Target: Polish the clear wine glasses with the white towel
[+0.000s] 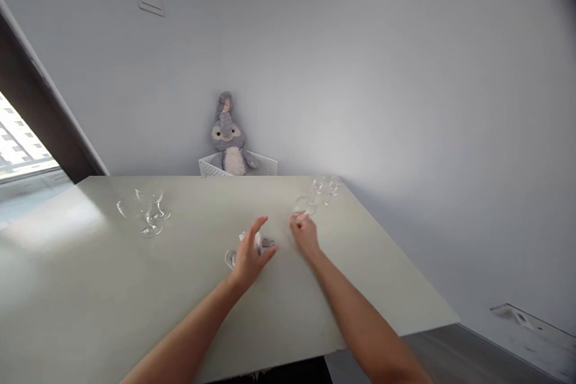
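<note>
Near the middle of the pale table (pixel 180 294), my left hand (pixel 252 255) has its thumb and fingers spread apart. Just behind it lie a small white item (pixel 258 242) and a grey piece (pixel 268 242), both partly hidden. A clear rounded object (pixel 230 259) shows at the left of this hand. My right hand (pixel 306 233) is closed, its fingertips at the base of a clear glass (pixel 305 204); the grip is blurred. Two small stemmed glasses (pixel 318 185) (pixel 333 186) stand behind it, near the far right corner.
Two larger stemmed glasses (pixel 150 229) (pixel 161 215) stand at the left of the table. A grey plush toy (pixel 227 135) sits in a white perforated basket (pixel 265 165) beyond the far edge. Walls rise behind, and a window (pixel 22 138) is at far left.
</note>
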The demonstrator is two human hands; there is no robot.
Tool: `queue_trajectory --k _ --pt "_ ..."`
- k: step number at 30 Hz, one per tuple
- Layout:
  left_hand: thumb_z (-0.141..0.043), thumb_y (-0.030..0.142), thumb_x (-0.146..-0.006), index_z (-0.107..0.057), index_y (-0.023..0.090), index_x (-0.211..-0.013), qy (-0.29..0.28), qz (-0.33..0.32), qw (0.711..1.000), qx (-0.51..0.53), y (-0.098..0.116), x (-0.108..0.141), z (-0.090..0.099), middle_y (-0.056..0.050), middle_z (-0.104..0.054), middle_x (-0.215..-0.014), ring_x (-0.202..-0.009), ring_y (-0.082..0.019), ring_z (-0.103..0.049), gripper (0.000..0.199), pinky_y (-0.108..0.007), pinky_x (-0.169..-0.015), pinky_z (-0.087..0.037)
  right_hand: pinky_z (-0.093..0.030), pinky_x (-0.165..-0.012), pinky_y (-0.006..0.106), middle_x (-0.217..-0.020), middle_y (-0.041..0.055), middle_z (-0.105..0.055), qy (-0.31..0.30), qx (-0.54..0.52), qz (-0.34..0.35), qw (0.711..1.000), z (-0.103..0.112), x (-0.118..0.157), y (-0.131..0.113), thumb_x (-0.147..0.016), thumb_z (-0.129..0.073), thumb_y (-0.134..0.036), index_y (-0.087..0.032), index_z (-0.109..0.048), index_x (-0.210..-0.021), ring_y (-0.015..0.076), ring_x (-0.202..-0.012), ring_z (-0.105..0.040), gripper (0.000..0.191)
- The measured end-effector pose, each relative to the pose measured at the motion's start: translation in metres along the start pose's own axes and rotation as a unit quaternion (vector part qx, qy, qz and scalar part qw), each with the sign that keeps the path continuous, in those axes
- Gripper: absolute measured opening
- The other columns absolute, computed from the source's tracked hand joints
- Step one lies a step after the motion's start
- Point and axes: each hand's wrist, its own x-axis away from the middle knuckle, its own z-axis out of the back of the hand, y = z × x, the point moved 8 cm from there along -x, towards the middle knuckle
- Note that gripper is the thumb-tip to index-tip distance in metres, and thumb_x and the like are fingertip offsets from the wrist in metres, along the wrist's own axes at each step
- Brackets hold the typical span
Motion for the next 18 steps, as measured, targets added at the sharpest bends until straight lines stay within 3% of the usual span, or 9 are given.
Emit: queue_trajectory --k 2,7,10,13,16,18 --pt "-0.058 0.032 -0.075 -0.042 0.025 -0.118 0.05 0.018 0.998 0.025 -0.007 -0.004 0.013 -0.008 -0.054 -0.117 -0.11 -0.021 -0.049 0.047 -0.041 -0.096 -0.035 -0.045 -0.07 0.031 -0.074 0.0066 -0.063 0.064 0.023 -0.109 0.992 0.025 -0.018 0.048 -0.075 -0.047 -0.035 -0.013 -0.06 -0.087 0.0191 -0.069 -0.057 0.027" --pt "-0.052 0.028 -0.077 -0.045 0.021 -0.108 0.212 0.061 0.969 0.112 -0.038 -0.011 0.054 -0.005 -0.058 -0.094 -0.092 -0.015 -0.056 0.032 -0.033 -0.084 -0.043 -0.044 -0.065 0.029 -0.074 0.0089 -0.063 0.1 0.051 -0.205 0.972 0.064 -0.038 0.121 -0.071 -0.047 -0.027 -0.011 -0.061 -0.09 0.0179 -0.063 -0.058 0.029" --pt "-0.053 0.021 -0.073 -0.044 0.021 -0.104 0.328 0.099 0.926 0.16 -0.064 -0.01 0.086 -0.001 -0.056 -0.082 -0.076 -0.01 -0.056 0.031 -0.029 -0.078 -0.045 -0.043 -0.052 0.026 -0.07 0.0079 -0.064 0.082 0.05 -0.241 0.966 0.064 -0.037 0.142 -0.071 -0.046 -0.024 -0.01 -0.061 -0.095 0.0145 -0.049 -0.055 0.031" --pt "-0.052 0.014 -0.069 -0.043 0.021 -0.099 0.435 0.161 0.855 0.231 -0.093 -0.004 0.116 0.002 -0.053 -0.078 -0.063 -0.006 -0.054 0.033 -0.025 -0.073 -0.046 -0.042 -0.047 0.024 -0.069 0.008 -0.063 0.066 0.048 -0.26 0.962 0.058 -0.038 0.151 -0.072 -0.047 -0.023 -0.009 -0.06 -0.097 0.0132 -0.043 -0.053 0.032" --pt "-0.05 0.011 -0.068 -0.039 0.022 -0.1 0.501 0.204 0.795 0.273 -0.111 0.003 0.139 0.002 -0.051 -0.08 -0.06 -0.004 -0.054 0.035 -0.023 -0.07 -0.047 -0.042 -0.048 0.024 -0.068 0.0085 -0.063 0.056 0.049 -0.269 0.96 0.056 -0.042 0.155 -0.072 -0.048 -0.022 -0.009 -0.06 -0.097 0.0138 -0.045 -0.055 0.031" --pt "-0.048 0.012 -0.071 -0.035 0.023 -0.103 0.521 0.212 0.778 0.28 -0.118 0.003 0.153 0.003 -0.05 -0.08 -0.059 -0.003 -0.054 0.037 -0.021 -0.069 -0.047 -0.042 -0.049 0.025 -0.069 0.0082 -0.063 0.049 0.051 -0.275 0.959 0.057 -0.044 0.156 -0.071 -0.048 -0.02 -0.009 -0.059 -0.097 0.0136 -0.045 -0.054 0.03"
